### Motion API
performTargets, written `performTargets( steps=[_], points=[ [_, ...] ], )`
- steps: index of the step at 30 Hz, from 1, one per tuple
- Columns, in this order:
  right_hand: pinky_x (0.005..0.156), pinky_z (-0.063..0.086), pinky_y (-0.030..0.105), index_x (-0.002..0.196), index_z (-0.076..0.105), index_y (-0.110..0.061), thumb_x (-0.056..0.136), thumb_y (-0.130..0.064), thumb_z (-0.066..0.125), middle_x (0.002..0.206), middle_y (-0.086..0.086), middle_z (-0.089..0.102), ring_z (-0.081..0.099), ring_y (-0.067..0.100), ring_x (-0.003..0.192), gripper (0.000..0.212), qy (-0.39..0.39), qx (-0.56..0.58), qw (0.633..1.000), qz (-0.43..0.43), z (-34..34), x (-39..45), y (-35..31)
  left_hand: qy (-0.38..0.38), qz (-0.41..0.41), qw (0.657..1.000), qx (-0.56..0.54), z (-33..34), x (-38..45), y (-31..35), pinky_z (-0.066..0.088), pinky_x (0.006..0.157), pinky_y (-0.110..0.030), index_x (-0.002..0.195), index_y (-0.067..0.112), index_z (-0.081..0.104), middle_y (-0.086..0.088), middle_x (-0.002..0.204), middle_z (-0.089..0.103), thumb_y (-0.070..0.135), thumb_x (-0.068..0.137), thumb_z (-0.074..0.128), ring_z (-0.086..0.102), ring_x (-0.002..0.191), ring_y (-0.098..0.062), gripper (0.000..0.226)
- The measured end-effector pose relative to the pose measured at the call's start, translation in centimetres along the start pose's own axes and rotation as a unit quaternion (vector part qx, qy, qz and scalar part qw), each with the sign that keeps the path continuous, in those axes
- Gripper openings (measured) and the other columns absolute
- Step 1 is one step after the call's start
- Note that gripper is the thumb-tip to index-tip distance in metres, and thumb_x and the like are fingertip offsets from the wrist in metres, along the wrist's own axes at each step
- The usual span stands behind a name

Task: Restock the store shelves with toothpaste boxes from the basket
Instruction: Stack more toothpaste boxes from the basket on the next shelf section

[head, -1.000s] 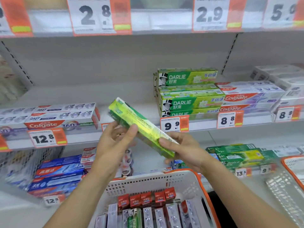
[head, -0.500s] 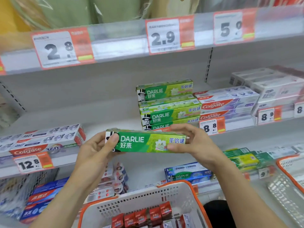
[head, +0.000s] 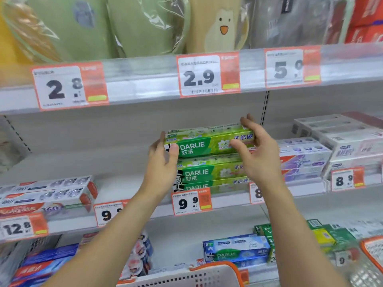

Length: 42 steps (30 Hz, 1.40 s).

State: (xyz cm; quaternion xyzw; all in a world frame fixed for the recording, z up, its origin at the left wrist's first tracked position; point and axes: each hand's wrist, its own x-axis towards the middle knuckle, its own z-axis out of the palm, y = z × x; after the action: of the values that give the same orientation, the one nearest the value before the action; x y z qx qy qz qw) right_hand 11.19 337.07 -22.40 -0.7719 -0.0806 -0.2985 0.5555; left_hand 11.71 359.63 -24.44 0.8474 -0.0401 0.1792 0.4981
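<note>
The middle shelf (head: 134,195) carries a stack of green Darlie boxes (head: 209,175) above the 9.9 price tag (head: 189,201). On top of that stack sits the green toothpaste box (head: 209,141), lying level. The left hand (head: 163,160) grips its left end, and the right hand (head: 257,154) pinches its right end. The basket rim (head: 215,272) shows at the bottom edge.

Basket (head: 209,275): cut off by bottom edge; contents unseen. Bottom Darlie box (head: 207,186): partly hidden behind price tag (head: 190,201). "8" tag (head: 256,192): second digit covered by right forearm. Leftmost Colgate boxes (head: 47,195): blurred, small print illegible.
</note>
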Motion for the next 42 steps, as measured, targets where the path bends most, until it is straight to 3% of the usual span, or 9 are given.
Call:
performTargets(
  steps=[5,10,16,22,28,32,35,38,42],
  points=[
    [0.1,0.031,0.005,0.138,0.056,-0.018,0.093,-0.012,0.067,0.16,0.0,0.032,0.058,-0.001,0.114,0.046,-0.037,-0.146,0.989,0.011,1.8,0.4,1.5,-0.008,-0.026,0.999,0.027,1.1,1.2,-1.0,0.037,0.115,-0.034,0.158,0.014,0.02,-0.008,0.155,0.035,0.044,0.106,0.033,0.05,0.118,-0.006,0.062],
    [0.109,0.033,0.027,0.141,0.053,-0.022,0.095,-0.01,0.063,0.16,0.009,0.029,0.046,0.026,0.135,0.049,-0.048,-0.194,0.979,0.047,2.7,0.4,1.3,-0.013,-0.048,0.998,-0.039,1.8,0.8,-1.2,0.05,0.061,-0.01,0.129,0.023,0.045,0.008,0.104,0.069,0.027,0.108,0.037,0.069,0.084,0.005,0.023],
    [0.099,0.04,0.027,0.14,0.055,-0.028,0.094,-0.015,0.066,0.145,0.009,0.047,0.052,0.013,0.095,0.049,-0.052,-0.195,0.978,0.048,2.2,0.6,1.3,-0.017,-0.053,0.998,-0.025,1.5,1.4,-1.4,0.05,0.065,-0.011,0.125,0.022,0.049,0.009,0.103,0.069,0.026,0.107,0.039,0.067,0.091,0.0,0.021],
    [0.099,0.043,0.032,0.138,0.056,-0.026,0.093,-0.014,0.067,0.14,0.011,0.05,0.057,0.025,0.112,0.048,-0.034,-0.19,0.98,0.042,2.6,0.5,1.8,-0.013,-0.058,0.998,-0.029,1.6,1.7,-1.2,0.053,0.071,-0.022,0.122,0.021,0.051,0.004,0.103,0.07,0.025,0.107,0.04,0.068,0.092,-0.008,0.019],
    [0.11,0.036,0.035,0.141,0.053,-0.029,0.094,-0.017,0.067,0.154,0.011,0.038,0.044,0.028,0.134,0.05,-0.044,-0.187,0.98,0.04,2.2,0.4,2.0,-0.021,-0.062,0.997,-0.048,1.2,1.3,-0.8,0.048,0.061,-0.008,0.12,0.021,0.054,0.007,0.103,0.071,0.023,0.107,0.043,0.069,0.088,-0.002,0.018],
    [0.104,0.04,0.026,0.122,0.066,-0.02,0.09,-0.008,0.07,0.143,0.007,0.046,0.047,0.019,0.13,0.035,0.102,-0.128,0.986,-0.023,2.3,-1.3,1.1,-0.046,-0.039,0.995,-0.08,-0.3,-0.6,0.0,0.051,0.092,-0.022,0.136,0.023,0.048,0.014,0.135,0.059,0.036,0.103,0.047,0.061,0.116,-0.001,0.035],
    [0.08,0.052,0.029,0.097,0.069,-0.012,0.085,0.003,0.07,0.106,0.005,0.056,0.059,0.018,0.095,0.019,0.207,-0.076,0.968,-0.118,2.2,-3.5,-0.4,0.078,0.007,0.996,-0.041,-2.4,-4.2,0.0,0.043,0.104,-0.028,0.137,0.021,0.051,0.014,0.136,0.056,0.042,0.097,0.052,0.054,0.121,-0.004,0.045],
    [0.066,0.05,0.022,0.087,0.066,-0.016,0.083,0.003,0.073,0.086,0.0,0.061,0.06,0.013,0.072,0.021,0.103,-0.028,0.988,-0.113,4.0,-7.5,-1.2,0.151,0.019,0.986,-0.064,-4.1,-9.2,-1.2,0.046,0.08,-0.015,0.108,0.025,0.062,0.012,0.104,0.067,0.025,0.097,0.06,0.062,0.095,-0.004,0.011],
    [0.063,0.051,0.02,0.084,0.068,-0.02,0.083,-0.008,0.075,0.078,-0.001,0.068,0.06,0.007,0.064,0.014,-0.2,0.008,0.978,0.053,7.7,-14.2,0.4,0.056,-0.043,0.997,-0.039,-4.3,-15.3,-7.1,0.049,0.07,-0.021,0.093,0.023,0.062,0.003,0.084,0.067,0.017,0.095,0.065,0.063,0.078,-0.011,0.006]
  ],
)
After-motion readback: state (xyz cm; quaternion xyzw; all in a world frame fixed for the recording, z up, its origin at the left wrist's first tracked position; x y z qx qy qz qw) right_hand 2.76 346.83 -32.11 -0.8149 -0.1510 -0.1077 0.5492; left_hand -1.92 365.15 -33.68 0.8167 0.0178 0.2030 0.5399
